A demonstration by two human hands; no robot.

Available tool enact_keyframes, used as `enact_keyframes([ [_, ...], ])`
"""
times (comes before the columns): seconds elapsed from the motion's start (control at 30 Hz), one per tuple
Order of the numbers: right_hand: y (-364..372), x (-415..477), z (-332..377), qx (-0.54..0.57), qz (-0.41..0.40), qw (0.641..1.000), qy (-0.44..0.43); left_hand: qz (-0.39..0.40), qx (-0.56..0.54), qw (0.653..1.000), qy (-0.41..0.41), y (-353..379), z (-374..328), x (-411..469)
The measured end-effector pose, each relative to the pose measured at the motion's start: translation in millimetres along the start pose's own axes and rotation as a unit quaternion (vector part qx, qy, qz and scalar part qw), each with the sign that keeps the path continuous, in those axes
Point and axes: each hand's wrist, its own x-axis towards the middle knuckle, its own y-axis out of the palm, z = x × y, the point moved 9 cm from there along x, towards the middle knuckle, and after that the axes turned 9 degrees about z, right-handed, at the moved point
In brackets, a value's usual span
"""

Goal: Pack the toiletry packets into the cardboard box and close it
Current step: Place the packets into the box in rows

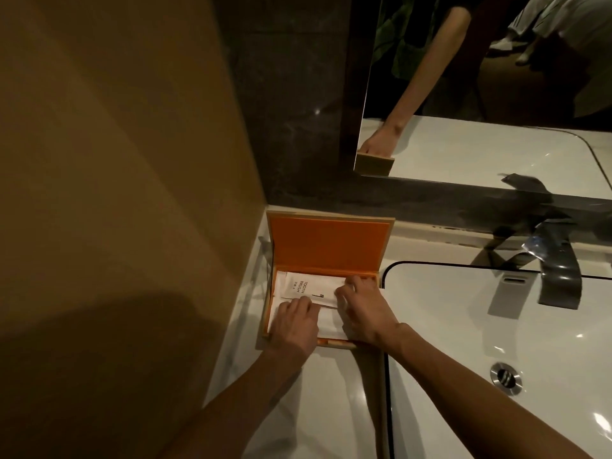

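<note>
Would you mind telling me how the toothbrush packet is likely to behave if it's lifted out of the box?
The toothbrush packet looks thin and flat, so probably light. Its paper-like wrapper may flex, though a brush inside should stiffen it. Lying flat in the cardboard box, it seems unlikely to roll.

I see a dim, warm picture; a big soft shadow on the wall [116, 342], small glare on the washbasin [530, 326], bent edges.

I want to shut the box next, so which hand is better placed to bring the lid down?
Probably the right hand: its fingers reach nearest the upright orange lid. The left hand lies flat on the packets, holding them down.
</note>
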Motion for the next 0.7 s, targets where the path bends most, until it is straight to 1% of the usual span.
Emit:
enact_keyframes([
  [0.17,11.9,4.3,4.2,-0.009,0.036,0.999,-0.024,-0.030,-0.022,0.999,-0.014,-0.6,11.7,-6.7],
  [0.33,24.6,7.5,10.7,-0.035,0.084,0.995,-0.030,0.002,0.016,1.000,0.012,9.7,10.0,2.1],
  [0.43,30.3,2.1,11.4,-0.055,0.088,0.994,-0.026,0.011,0.021,1.000,0.020,11.4,9.8,8.3],
  [0.57,36.6,-9.8,7.4,-0.066,0.097,0.993,0.000,0.025,0.022,0.999,0.034,12.7,6.0,15.0],
  [0.7,44.9,-13.4,-3.8,-0.071,0.122,0.989,0.038,0.029,0.013,0.999,0.012,17.8,7.5,21.0],
])
